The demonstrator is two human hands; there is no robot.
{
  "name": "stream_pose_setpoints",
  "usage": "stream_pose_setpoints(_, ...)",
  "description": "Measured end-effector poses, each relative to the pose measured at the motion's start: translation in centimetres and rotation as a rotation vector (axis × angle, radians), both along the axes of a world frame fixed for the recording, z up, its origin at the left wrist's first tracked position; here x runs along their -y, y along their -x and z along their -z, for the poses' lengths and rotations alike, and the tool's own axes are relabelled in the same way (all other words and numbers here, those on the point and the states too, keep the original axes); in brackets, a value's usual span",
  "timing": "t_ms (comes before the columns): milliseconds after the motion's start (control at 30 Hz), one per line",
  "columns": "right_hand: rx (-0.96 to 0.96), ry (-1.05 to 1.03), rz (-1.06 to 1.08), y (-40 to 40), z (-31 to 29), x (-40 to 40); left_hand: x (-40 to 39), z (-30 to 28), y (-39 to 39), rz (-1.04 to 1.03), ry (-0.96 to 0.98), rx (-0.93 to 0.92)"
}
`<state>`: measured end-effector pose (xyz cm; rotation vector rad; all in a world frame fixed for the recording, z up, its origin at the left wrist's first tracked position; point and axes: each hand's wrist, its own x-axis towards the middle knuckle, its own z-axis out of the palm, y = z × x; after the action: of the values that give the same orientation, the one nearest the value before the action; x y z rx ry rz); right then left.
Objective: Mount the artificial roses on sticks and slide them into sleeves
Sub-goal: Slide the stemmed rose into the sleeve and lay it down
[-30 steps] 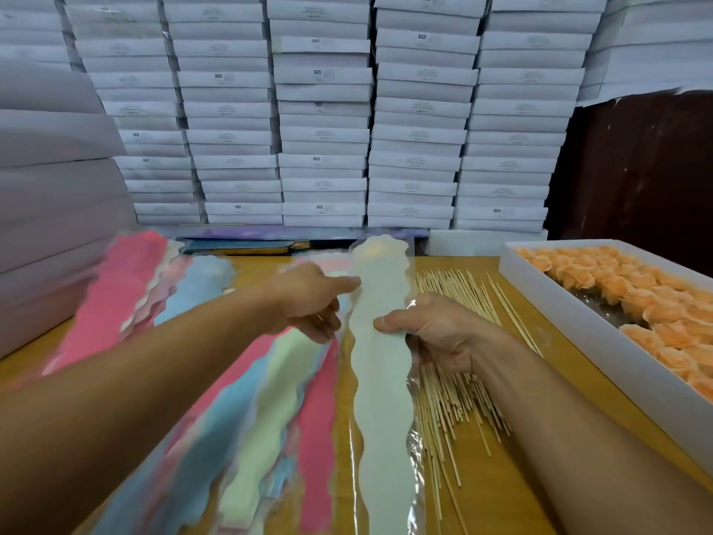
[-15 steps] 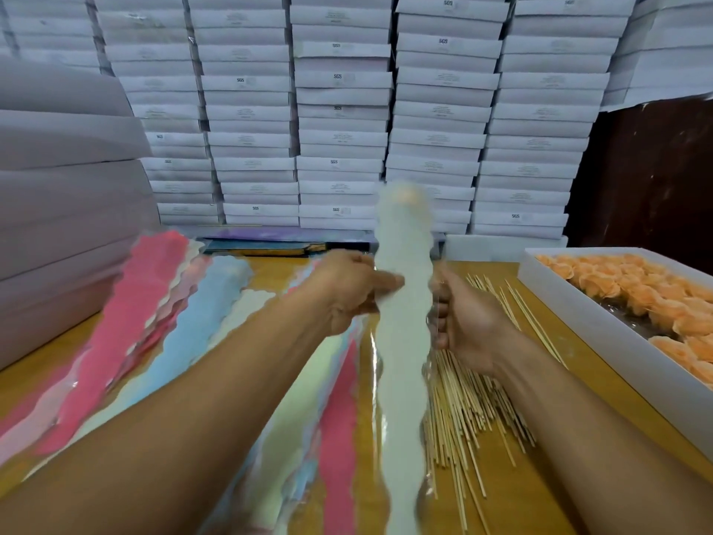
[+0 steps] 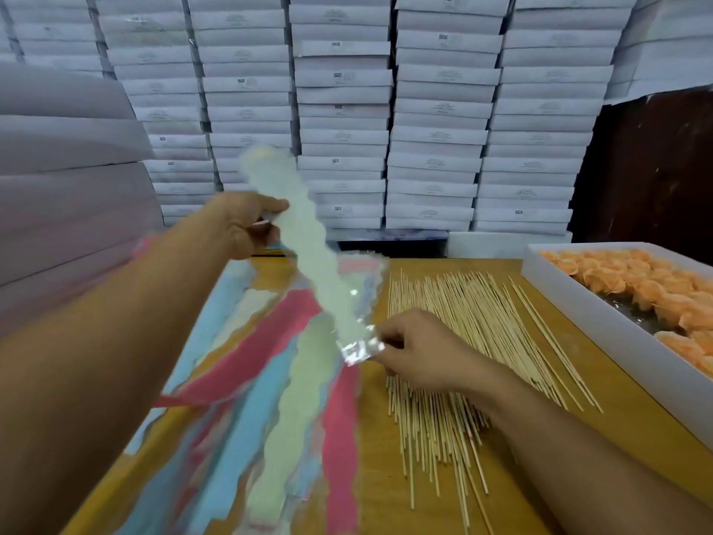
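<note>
Stacked white cardboard boxes (image 3: 436,110) fill the upper half of the frame, behind a yellow wooden worktop (image 3: 578,399). Pink, blue and pale green scalloped sleeves (image 3: 270,399) lie fanned across the lower centre; a loose pile of thin wooden sticks (image 3: 455,314) lies right of centre; a white tray (image 3: 602,322) of orange artificial roses (image 3: 632,287) occupies the right edge. One pale green scalloped sleeve with clear film edges (image 3: 304,241) is held in the air above the fan, at frame centre. The left hand (image 3: 243,225) pinches its upper part between thumb and curled fingers; the right hand (image 3: 416,353) pinches its crinkled clear lower end, its fingers curled over the sticks. The sleeve's long axis runs diagonally, upper end toward the upper left, narrow lower end toward the lower right.

No rose is yet on a stick, so the step in hand appears to be readying the sleeve. Risks, as judged: the thin film may stay stuck shut or tear if pulled hard at the pinched end; the right forearm, just above the pile, may scatter the sticks; the limp sleeve may slip from a light pinch.
</note>
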<state>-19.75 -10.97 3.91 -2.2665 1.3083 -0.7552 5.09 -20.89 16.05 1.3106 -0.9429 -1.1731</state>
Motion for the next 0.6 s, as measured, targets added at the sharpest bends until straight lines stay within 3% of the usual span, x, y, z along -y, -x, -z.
stream_pose_setpoints(133, -0.066, 0.03, -0.056, 0.1, 0.3, 0.3, 0.6, 1.9, -4.8, 0.011, -0.086, 0.309)
stream_pose_setpoints(600, -0.116, -0.037, -0.043, 0.4, 0.3, 0.3, -0.7, 6.7, -14.4, -0.072, -0.25, 0.654)
